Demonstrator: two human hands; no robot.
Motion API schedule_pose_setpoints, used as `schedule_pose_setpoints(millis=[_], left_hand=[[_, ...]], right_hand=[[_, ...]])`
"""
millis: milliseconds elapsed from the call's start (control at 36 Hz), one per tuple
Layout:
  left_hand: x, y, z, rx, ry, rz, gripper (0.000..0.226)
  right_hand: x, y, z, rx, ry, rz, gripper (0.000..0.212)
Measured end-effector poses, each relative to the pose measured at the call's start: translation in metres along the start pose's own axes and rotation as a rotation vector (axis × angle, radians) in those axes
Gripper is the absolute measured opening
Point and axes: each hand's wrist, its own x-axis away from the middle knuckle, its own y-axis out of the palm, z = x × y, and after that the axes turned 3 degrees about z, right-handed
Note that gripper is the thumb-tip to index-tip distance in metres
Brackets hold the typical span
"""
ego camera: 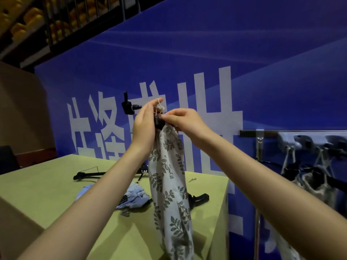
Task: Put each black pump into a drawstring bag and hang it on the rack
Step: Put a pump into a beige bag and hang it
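Head view: both hands are raised over the green counter (56, 199), working at the mouth of a leaf-print drawstring bag (169, 184) that hangs down between the forearms. The left hand (143, 128) grips the gathered neck, cord looped above its fingers; the right hand (185, 119) pinches the cord at the black pump top (159, 122) poking out. More pumps (88, 174) and a blue bag (134, 194) lie on the counter. On the right, the rack (293, 132) holds hung bags (315, 182).

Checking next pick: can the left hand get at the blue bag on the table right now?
Probably not yet: the left hand is up holding the leaf-print bag at its neck. The blue bag lies uncovered below it, so once freed, reach looks clear.
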Motion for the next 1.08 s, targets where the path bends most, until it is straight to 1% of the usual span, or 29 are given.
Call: schedule_pose_setpoints(millis=[83,139,222,306,361,417,500,556,611,694,750,778,833,861,889,944,1000,1056,1083], left_hand=[[0.001,0.004,0.001,-0.040,0.036,-0.006,0.031],[0.000,0.005,0.001,-0.035,0.042,0.001,0.024],[0.001,0.009,0.002,-0.049,0.036,-0.032,0.014],[0.005,0.018,0.000,-0.107,0.054,-0.082,0.011],[0.007,0.025,0.000,-0.082,0.052,-0.107,0.013],[0.007,0.033,0.003,-0.029,0.020,-0.131,0.013],[0.006,0.048,0.008,0.044,-0.099,-0.181,0.018],[0.007,0.064,0.010,0.079,-0.160,-0.260,0.028],[0.008,0.081,0.012,0.069,-0.187,-0.344,0.034],[0.015,0.105,0.012,0.035,-0.209,-0.451,0.034],[0.023,0.120,0.007,0.028,-0.194,-0.462,0.034],[0.029,0.128,0.005,0.047,-0.179,-0.462,0.029],[0.042,0.148,-0.001,0.117,-0.153,-0.487,0.017],[0.047,0.157,-0.001,0.179,-0.165,-0.507,0.018],[0.053,0.169,-0.002,0.258,-0.203,-0.535,0.021],[0.059,0.191,-0.005,0.424,-0.310,-0.585,0.036],[0.068,0.216,-0.007,0.556,-0.451,-0.627,0.048],[0.082,0.243,-0.011,0.665,-0.590,-0.649,0.045],[0.089,0.254,-0.014,0.709,-0.643,-0.650,0.043]], right_hand=[[-0.002,-0.001,-0.003,-0.014,0.054,0.013,0.015],[-0.005,-0.003,-0.006,-0.099,0.147,0.002,0.015],[-0.007,-0.017,-0.013,-0.435,0.273,-0.038,0.018],[-0.007,-0.039,-0.023,-0.822,0.328,-0.049,0.019],[-0.006,-0.047,-0.028,-0.938,0.324,-0.052,0.020],[-0.005,-0.056,-0.032,-0.946,0.278,-0.037,0.023],[-0.003,-0.075,-0.038,-0.867,0.171,-0.009,0.025],[0.000,-0.091,-0.041,-0.717,0.095,-0.010,0.025],[0.004,-0.104,-0.042,-0.565,0.053,-0.050,0.020],[0.015,-0.128,-0.040,-0.405,0.023,-0.078,0.015],[0.025,-0.145,-0.038,-0.255,-0.008,0.006,0.017],[0.029,-0.155,-0.037,-0.150,-0.025,0.061,0.017],[0.039,-0.180,-0.034,0.034,-0.011,0.134,0.017],[0.043,-0.192,-0.032,0.075,0.017,0.149,0.018],[0.048,-0.208,-0.029,0.094,0.052,0.172,0.019],[0.059,-0.233,-0.022,0.134,0.107,0.227,0.022],[0.074,-0.258,-0.012,0.220,0.145,0.279,0.017],[0.091,-0.281,-0.006,0.340,0.162,0.316,0.011],[0.099,-0.290,-0.003,0.404,0.165,0.325,0.012]])
